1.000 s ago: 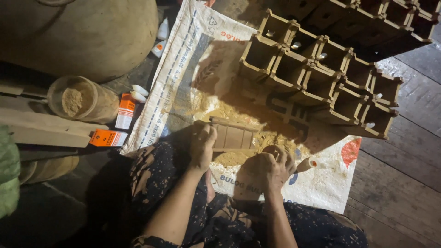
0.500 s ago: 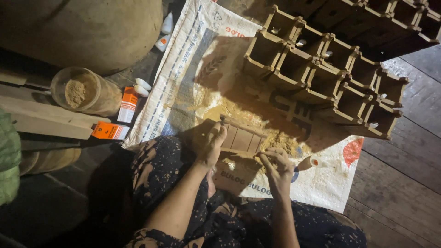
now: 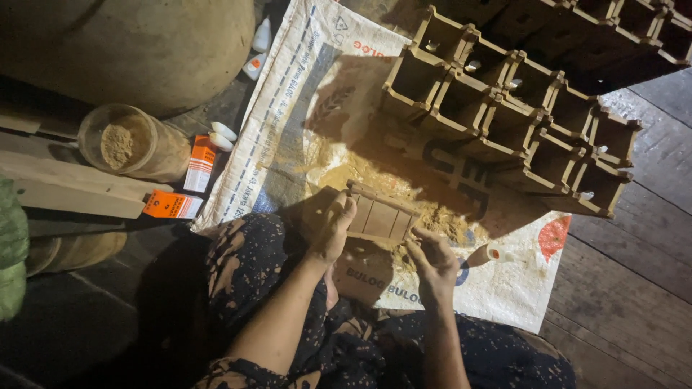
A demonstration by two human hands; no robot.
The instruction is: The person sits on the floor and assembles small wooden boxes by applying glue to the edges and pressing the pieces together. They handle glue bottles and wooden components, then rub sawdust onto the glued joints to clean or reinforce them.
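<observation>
I sit on a plank floor with a small slatted wooden box in front of my knees. My left hand grips the box's left end, thumb on top. My right hand has its fingers bunched against the box's lower right corner. The box lies on a white woven sack spread flat, beside a yellow heap of sawdust. A small white glue bottle with a red cap lies just right of my right hand.
Rows of open-topped wooden boxes stand at the upper right. At the left are a clear jar of sawdust, two orange cartons, white bottles, a wooden plank and a large rounded sack.
My right hand has opened out of a fist near my left wrist and moved right to the box's lower right corner. My left hand stays on the box.
</observation>
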